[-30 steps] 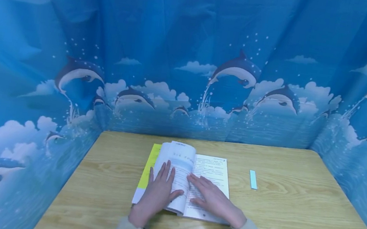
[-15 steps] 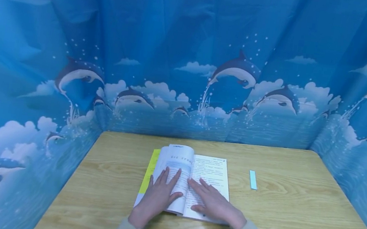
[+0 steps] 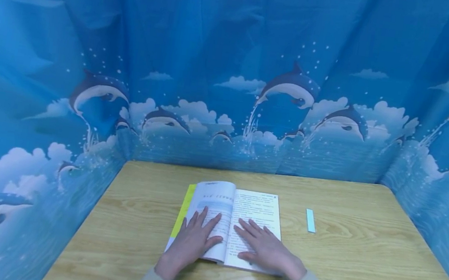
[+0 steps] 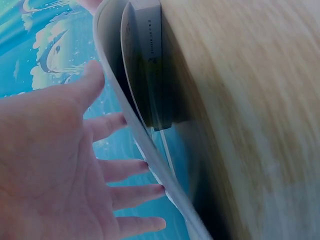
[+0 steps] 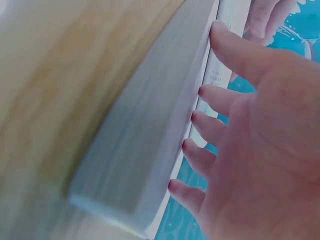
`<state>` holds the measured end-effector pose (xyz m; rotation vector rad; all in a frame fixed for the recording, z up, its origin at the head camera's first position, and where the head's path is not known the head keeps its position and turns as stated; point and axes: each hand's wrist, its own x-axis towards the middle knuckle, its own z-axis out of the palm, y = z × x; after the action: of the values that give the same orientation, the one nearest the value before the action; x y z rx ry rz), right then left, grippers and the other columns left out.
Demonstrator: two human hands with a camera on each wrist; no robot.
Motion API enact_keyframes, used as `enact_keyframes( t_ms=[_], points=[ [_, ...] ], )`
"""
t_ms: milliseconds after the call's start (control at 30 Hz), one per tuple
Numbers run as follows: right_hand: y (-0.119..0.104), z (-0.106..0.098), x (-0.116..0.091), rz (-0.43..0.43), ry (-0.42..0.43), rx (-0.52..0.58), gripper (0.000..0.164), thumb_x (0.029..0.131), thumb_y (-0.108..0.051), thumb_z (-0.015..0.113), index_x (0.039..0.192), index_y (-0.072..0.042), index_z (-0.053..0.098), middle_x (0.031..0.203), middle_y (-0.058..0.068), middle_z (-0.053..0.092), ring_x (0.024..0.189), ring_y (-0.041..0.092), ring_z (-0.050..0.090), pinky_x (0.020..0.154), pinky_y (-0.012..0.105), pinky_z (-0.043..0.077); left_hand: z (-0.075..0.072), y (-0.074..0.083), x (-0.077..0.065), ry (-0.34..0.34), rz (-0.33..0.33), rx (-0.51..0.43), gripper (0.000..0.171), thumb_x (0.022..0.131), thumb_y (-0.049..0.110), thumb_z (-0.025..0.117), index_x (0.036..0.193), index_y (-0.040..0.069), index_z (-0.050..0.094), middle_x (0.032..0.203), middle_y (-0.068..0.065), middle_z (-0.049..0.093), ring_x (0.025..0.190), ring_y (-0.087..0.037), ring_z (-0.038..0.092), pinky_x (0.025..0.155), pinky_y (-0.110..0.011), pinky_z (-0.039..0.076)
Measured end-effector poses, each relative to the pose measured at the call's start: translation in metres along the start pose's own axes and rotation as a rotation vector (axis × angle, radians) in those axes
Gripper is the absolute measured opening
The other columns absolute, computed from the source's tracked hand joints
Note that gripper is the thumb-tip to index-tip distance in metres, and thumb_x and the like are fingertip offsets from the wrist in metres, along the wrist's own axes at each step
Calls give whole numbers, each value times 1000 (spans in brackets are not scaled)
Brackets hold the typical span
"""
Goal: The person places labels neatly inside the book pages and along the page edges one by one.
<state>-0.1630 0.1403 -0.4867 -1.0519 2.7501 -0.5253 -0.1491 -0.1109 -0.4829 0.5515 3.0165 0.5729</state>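
A book [image 3: 256,205] lies spread on the table, its left-hand pages arching up toward the spine and a yellow-green strip showing along its left side. On the left page rests my left hand [image 3: 192,238], fingers straight and spread. My right hand [image 3: 263,247] lies across the right page, its fingers extended toward the spine. In the left wrist view the fingertips touch the curved page sheet [image 4: 145,145], with a gap between it and the pages below. The right wrist view has the fingertips against the page, above the thick page block [image 5: 135,135].
A light blue strip [image 3: 310,220] lies on the wooden table [image 3: 363,253] to the right of the book. Behind and at both sides hangs a blue curtain [image 3: 220,40] printed with dolphins. A bright reflection shows on the table near the front.
The raised left pages have settled lower and further left, and the yellow-green strip shows narrower. My right hand has slid slightly right, away from the spine. The left hand has barely moved.
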Motion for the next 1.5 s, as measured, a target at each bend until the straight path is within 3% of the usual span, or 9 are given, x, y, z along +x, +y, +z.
enact_keyframes(
  t_ms=[300,633,833,1033,1267,1500],
  points=[
    [12,-1,-4,31,-15,35,74,98,-47,61,157,-9,38,165,19,25,149,48,24,117,70,21,6,9,19,23,29,38,68,100,48,59,145,-2,48,160,-20,37,146,-40,36,114,-69,29],
    [24,-1,-9,75,-5,80,77,95,-49,64,157,-11,38,165,20,23,149,49,21,117,71,18,7,4,22,-21,34,35,58,102,46,55,154,23,46,164,-15,31,148,-42,31,111,-74,29],
    [30,-2,-14,73,24,74,79,94,-49,66,155,-8,40,163,23,25,147,53,22,113,76,18,9,0,21,-30,49,31,58,104,46,52,155,22,43,168,-9,23,153,-37,23,114,-72,25],
    [32,-4,-19,122,29,33,79,93,-54,64,156,-14,40,165,18,26,149,48,24,109,82,9,12,0,23,-68,98,24,57,107,36,47,158,13,35,169,-5,19,155,-31,17,121,-64,20],
    [30,-5,-24,152,8,18,79,95,-56,61,158,-17,37,167,14,21,151,44,22,112,79,5,12,2,21,-119,59,3,57,109,37,41,161,17,29,170,-9,15,155,-33,14,120,-65,19],
    [32,-4,-25,131,22,28,77,95,-54,62,158,-16,37,167,16,22,150,46,23,112,79,6,17,-4,21,-124,18,-41,65,108,47,40,163,19,21,170,-13,7,155,-40,8,120,-68,14]
  ],
)
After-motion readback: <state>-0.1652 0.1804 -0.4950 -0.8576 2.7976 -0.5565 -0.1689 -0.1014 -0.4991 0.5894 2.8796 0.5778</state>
